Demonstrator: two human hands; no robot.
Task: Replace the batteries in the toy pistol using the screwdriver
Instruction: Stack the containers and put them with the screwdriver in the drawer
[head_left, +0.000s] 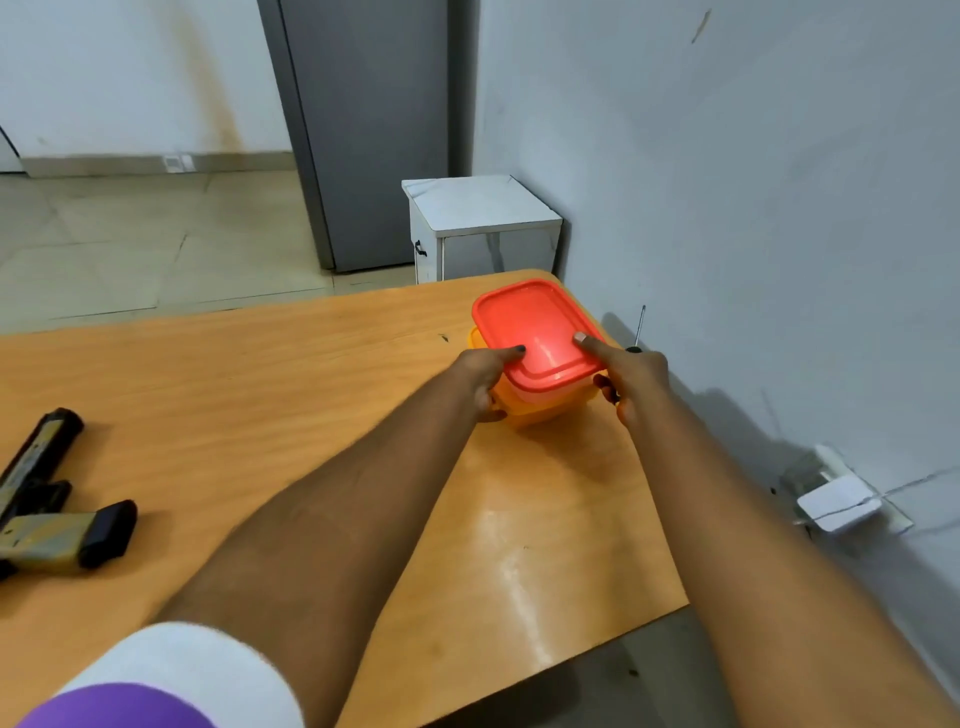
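Observation:
The toy pistol (44, 499), tan and black, lies at the left edge of the wooden table (260, 395). An orange plastic container (545, 402) with a red lid (535, 325) sits at the table's far right corner. My left hand (485, 376) grips its left side with the thumb pressed on the lid. My right hand (631, 382) presses its thumb on the lid's right edge while holding a thin screwdriver (640, 325), whose metal shaft sticks up behind the fingers.
A grey wall runs close along the table's right side. A small white cabinet (483, 228) stands on the floor beyond the far edge, next to a grey door (369, 130). A white wall fitting (839, 499) sits low at the right.

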